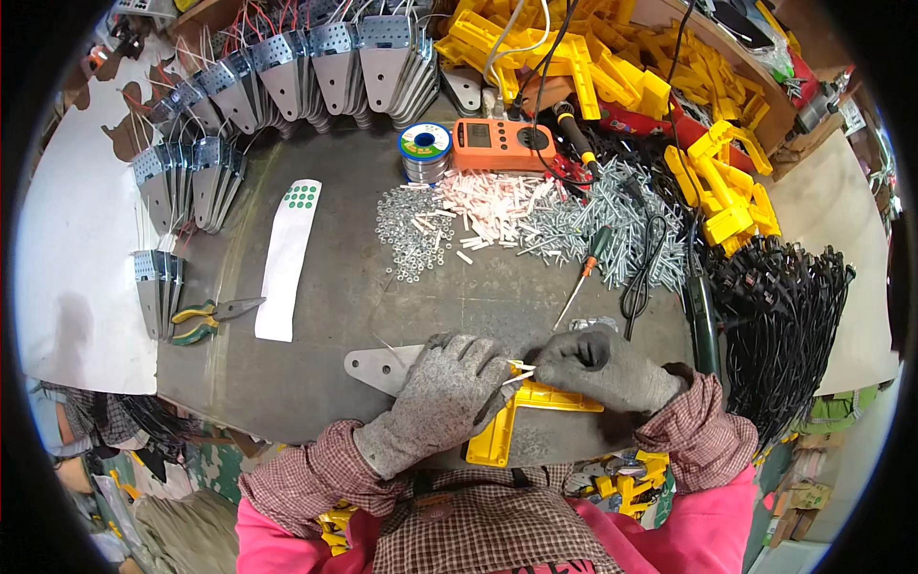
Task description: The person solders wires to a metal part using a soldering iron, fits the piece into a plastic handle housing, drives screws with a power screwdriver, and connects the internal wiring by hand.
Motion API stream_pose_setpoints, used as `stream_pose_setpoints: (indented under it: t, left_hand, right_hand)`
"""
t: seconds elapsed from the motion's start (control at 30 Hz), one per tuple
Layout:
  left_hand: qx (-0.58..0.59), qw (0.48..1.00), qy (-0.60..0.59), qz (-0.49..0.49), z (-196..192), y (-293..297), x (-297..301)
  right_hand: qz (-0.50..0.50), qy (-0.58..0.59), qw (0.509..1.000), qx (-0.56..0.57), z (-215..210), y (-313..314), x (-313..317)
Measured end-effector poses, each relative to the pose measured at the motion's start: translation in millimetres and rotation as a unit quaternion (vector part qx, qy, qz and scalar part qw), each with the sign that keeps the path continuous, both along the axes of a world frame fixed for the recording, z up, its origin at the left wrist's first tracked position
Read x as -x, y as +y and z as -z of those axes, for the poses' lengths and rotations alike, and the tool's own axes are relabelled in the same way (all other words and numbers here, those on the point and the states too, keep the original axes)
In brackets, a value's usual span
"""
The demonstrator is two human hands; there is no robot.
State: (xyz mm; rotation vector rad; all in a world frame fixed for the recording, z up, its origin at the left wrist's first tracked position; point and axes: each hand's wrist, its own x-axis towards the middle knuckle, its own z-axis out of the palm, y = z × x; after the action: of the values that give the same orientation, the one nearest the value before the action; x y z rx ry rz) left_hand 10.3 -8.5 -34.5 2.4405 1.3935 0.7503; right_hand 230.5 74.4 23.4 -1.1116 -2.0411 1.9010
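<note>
Grey work gloves cover both my hands, which meet near the table's front edge. Small white tubes (521,375) show between my fingertips, with thin ends that look like wires. My left hand (445,394) is closed round them from one side, over the grey metal plate (375,368) with holes. From the other side my right hand (612,368) pinches at their ends with thumb and finger. Just below lies a yellow plastic frame (492,438), angled, with one arm reaching under my right hand. The left palm hides part of the plate.
Beyond my hands lie nuts (411,230), pale sleeves (490,203) and screws (631,225). A screwdriver (585,273), pliers (215,314), a white strip (289,263), solder (425,153) and an orange meter (502,143) surround them. Metal plates (382,62), yellow frames (593,62) and black cables (779,325) ring the table.
</note>
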Motion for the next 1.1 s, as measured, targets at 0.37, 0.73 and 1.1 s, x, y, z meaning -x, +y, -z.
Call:
stream_pose_setpoints:
  t: [0.37, 0.73, 1.1]
  left_hand:
    - [-0.027, 0.998, 0.049, 0.040, -17, -35, -1]
    - [0.098, 0.992, -0.064, -0.036, -19, -4, -11]
    - [0.053, 0.997, -0.008, 0.050, -14, -14, -1]
  right_hand:
    - [0.055, -0.107, 0.969, -0.217, 40, 24, 4]
    - [0.096, -0.081, 0.931, -0.343, 51, 13, 8]
    - [0.116, 0.032, 0.891, -0.437, 13, 66, -31]
